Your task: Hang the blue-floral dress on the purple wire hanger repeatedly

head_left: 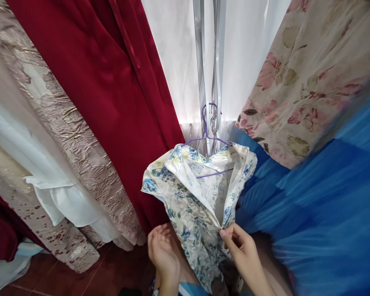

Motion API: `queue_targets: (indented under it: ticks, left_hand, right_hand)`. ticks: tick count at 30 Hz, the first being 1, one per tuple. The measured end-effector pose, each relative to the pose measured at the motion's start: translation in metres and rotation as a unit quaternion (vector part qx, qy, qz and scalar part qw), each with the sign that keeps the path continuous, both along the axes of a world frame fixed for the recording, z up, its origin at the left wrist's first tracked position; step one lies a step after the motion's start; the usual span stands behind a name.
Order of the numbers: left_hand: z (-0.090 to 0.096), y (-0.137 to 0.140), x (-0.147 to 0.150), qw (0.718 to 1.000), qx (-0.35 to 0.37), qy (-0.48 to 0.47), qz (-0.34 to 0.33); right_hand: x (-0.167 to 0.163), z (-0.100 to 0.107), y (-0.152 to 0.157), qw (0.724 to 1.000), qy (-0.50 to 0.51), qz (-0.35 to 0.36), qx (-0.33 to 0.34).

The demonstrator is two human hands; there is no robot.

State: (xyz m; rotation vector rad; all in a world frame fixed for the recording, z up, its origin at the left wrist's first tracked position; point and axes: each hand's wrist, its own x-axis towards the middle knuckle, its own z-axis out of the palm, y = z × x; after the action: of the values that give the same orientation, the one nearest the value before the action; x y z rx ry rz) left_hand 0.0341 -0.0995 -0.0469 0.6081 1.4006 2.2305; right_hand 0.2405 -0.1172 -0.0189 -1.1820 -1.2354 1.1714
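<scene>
A floral dress (185, 205), cream with blue and yellow flowers, hangs in front of me on a purple wire hanger (205, 133). Its neckline gapes in a long V, so the inside and the hanger's lower bar show. At the bottom of that V, my right hand (242, 248) pinches the edge of the opening between thumb and fingers; whether a zipper pull is in the pinch I cannot make out. Left of the dress, my left hand (163, 250) has its palm turned toward the cloth, with loosely curved fingers and nothing visible in them.
Pale ribbons and a chain (214, 119) hang at the hanger's hook. Around it are a dark red garment (120, 94), a white one (172, 45), pink floral fabric (283, 94), blue pleated fabric (327, 218) and textured pink fabric (77, 135). Below lies a reddish tiled floor (95, 271).
</scene>
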Motion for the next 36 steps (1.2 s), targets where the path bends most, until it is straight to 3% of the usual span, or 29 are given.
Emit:
queue_targets:
  ticks: [2, 4, 7, 9, 12, 17, 20, 23, 25, 28, 32, 36]
  left_hand:
    - [0.004, -0.005, -0.007, 0.999, 0.004, 0.026, -0.026]
    - [0.009, -0.012, 0.000, 0.982, -0.033, 0.115, -0.143]
    - [0.019, -0.014, 0.029, 0.893, -0.096, 0.261, -0.353]
    - [0.023, -0.011, 0.049, 0.851, -0.106, 0.314, -0.406]
    - [0.027, -0.004, 0.064, 0.842, -0.097, 0.345, -0.404]
    - [0.027, -0.005, 0.059, 0.837, -0.012, 0.374, -0.399]
    - [0.025, -0.011, 0.056, 0.842, 0.010, 0.379, -0.384]
    - [0.019, -0.019, 0.059, 0.856, -0.003, 0.379, -0.352]
    - [0.015, -0.023, 0.064, 0.863, -0.011, 0.380, -0.333]
    - [0.011, -0.024, 0.069, 0.871, -0.012, 0.385, -0.306]
    - [0.007, -0.017, 0.069, 0.878, -0.012, 0.393, -0.273]
    - [-0.006, -0.006, 0.065, 0.869, -0.020, 0.408, -0.278]
  right_hand:
    - [-0.002, -0.001, -0.001, 0.998, 0.051, 0.003, -0.027]
    - [-0.006, -0.001, -0.002, 0.986, 0.142, 0.012, -0.083]
    - [-0.016, 0.000, -0.002, 0.944, 0.284, 0.028, -0.166]
    - [-0.022, 0.002, -0.003, 0.927, 0.329, 0.033, -0.177]
    - [-0.024, 0.009, -0.005, 0.913, 0.363, 0.037, -0.180]
    - [-0.016, 0.020, -0.011, 0.870, 0.420, 0.052, -0.252]
    - [-0.015, 0.023, -0.014, 0.877, 0.408, 0.048, -0.248]
    - [-0.016, 0.038, -0.005, 0.905, 0.379, 0.028, -0.193]
    - [-0.017, 0.061, 0.011, 0.926, 0.351, 0.013, -0.141]
    - [-0.016, 0.113, 0.047, 0.949, 0.314, 0.003, -0.035]
    - [-0.015, 0.182, 0.091, 0.949, 0.309, 0.039, 0.048]
    - [-0.015, 0.209, 0.107, 0.952, 0.293, 0.038, 0.081]
